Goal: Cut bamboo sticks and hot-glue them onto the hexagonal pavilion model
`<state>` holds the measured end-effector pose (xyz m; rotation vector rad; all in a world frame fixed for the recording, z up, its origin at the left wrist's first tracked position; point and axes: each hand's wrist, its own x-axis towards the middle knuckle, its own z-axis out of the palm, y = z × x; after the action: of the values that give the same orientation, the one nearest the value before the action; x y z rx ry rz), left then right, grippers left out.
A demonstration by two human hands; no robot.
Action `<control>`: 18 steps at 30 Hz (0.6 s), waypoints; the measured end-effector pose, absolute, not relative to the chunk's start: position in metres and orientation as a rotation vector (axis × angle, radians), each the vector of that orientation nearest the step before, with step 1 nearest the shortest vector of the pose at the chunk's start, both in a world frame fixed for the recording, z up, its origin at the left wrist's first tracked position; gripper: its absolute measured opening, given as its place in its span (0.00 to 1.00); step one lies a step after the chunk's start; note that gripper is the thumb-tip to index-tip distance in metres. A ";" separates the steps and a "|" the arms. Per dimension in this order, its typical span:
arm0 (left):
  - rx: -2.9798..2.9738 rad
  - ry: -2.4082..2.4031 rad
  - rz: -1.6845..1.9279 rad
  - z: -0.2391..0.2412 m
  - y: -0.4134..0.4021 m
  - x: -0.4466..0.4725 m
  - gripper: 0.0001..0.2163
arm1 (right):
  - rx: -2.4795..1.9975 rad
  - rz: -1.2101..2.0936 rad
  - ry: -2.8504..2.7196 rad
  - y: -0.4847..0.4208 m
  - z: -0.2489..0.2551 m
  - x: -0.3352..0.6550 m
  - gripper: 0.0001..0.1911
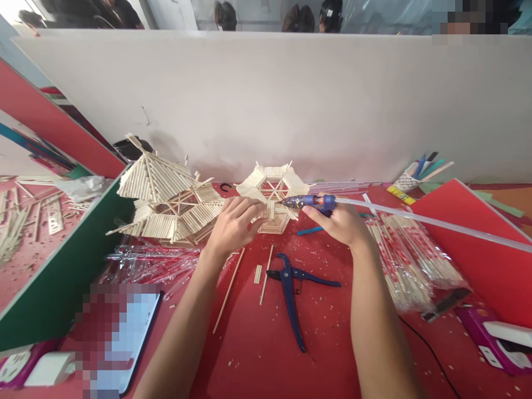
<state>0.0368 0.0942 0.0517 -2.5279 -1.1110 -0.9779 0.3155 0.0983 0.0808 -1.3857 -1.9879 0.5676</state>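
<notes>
Hexagonal stick model (271, 211): sitting near the middle of the desk's (249, 360) back edge, likely handling as light, stiff but fragile, best taken by the lower rim. Half-curling the left hand (235, 223) beside it, impossible to tell if pinching; wrapping the right hand (341, 220) around a glue gun (302, 201). Being hemmed leftward by a larger stick model (161, 185), leaving more room toward the front edge, past the blue cutter (287, 278).

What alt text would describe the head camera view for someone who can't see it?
A right hand holds a speckled blue glue gun at a hexagonal pale wooden stick model, the left hand by its left side. A taller pale wooden stick model stands left; blue-handled cutters lie in front on the red table.
</notes>
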 end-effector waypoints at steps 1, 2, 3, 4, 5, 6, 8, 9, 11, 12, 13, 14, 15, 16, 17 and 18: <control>-2.530 -1.125 -0.967 0.052 0.095 0.036 0.09 | -1.380 0.569 -1.990 0.098 0.081 0.316 0.19; -2.528 -1.134 -0.960 0.051 0.095 0.036 0.09 | -1.373 0.567 -1.993 0.098 0.082 0.315 0.18; -2.528 -1.137 -0.956 0.051 0.095 0.036 0.09 | -1.367 0.563 -1.996 0.097 0.083 0.315 0.18; -2.528 -1.138 -0.955 0.051 0.095 0.036 0.09 | -1.367 0.556 -1.999 0.097 0.084 0.315 0.18; -2.529 -1.137 -0.956 0.050 0.095 0.036 0.09 | -1.370 0.549 -1.999 0.097 0.085 0.315 0.18; -2.531 -1.137 -0.957 0.050 0.095 0.037 0.09 | -1.374 0.545 -1.999 0.096 0.086 0.315 0.19; -2.534 -1.137 -0.958 0.050 0.095 0.038 0.10 | -1.381 0.541 -2.002 0.096 0.087 0.316 0.19; -2.534 -1.133 -0.959 0.050 0.095 0.038 0.10 | -1.380 0.534 -2.003 0.096 0.087 0.316 0.20; -2.532 -1.109 -0.964 0.050 0.094 0.039 0.09 | -1.372 0.510 -2.009 0.095 0.087 0.318 0.20; -2.532 -1.092 -0.965 0.050 0.094 0.039 0.08 | -1.370 0.492 -2.014 0.095 0.087 0.319 0.20; -2.531 -1.074 -0.966 0.050 0.094 0.039 0.08 | -1.368 0.474 -2.018 0.095 0.087 0.319 0.21; -2.529 -1.057 -0.968 0.049 0.094 0.039 0.07 | -1.368 0.459 -2.022 0.095 0.087 0.320 0.21; -2.525 -1.042 -0.974 0.048 0.094 0.039 0.06 | -1.373 0.450 -2.023 0.094 0.087 0.320 0.21; -2.520 -1.030 -0.982 0.047 0.094 0.039 0.06 | -1.380 0.443 -2.020 0.094 0.087 0.321 0.21; -2.512 -1.019 -0.996 0.046 0.094 0.039 0.06 | -1.387 0.443 -2.016 0.094 0.087 0.321 0.21; -2.509 -1.007 -1.008 0.045 0.094 0.039 0.06 | -1.394 0.447 -2.011 0.093 0.087 0.322 0.21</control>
<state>0.0394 0.0936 0.0452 -2.5092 -1.0068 -1.0082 0.3217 0.0934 0.0865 -1.3938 -2.0106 0.4475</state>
